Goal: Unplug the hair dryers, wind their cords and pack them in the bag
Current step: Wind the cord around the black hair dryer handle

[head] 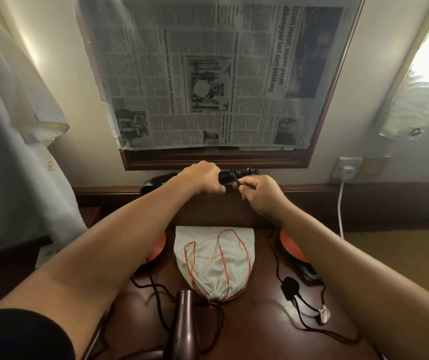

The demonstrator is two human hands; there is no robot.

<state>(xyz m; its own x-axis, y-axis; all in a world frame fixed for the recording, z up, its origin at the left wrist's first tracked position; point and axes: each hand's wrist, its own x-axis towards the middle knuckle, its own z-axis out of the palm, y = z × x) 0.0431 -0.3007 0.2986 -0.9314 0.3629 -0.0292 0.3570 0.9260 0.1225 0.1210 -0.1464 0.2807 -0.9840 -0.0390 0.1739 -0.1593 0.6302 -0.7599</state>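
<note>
The left hand (203,178) grips the handle of a black hair dryer (156,184) held above the bench (247,320) at 12 o'clock. At its 3 o'clock, the right hand (257,193) pinches the dryer's cord (242,174), coiled around the handle. The drawstring bag (214,261) lies at 6 o'clock, with a second dryer (187,326) beyond.

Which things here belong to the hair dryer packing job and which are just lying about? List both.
Job: black hair dryer in left hand; its cord, wound by right hand; brown hair dryer; black plug; drawstring bag.

Lying about: newspaper, wall socket, white cable.
</note>
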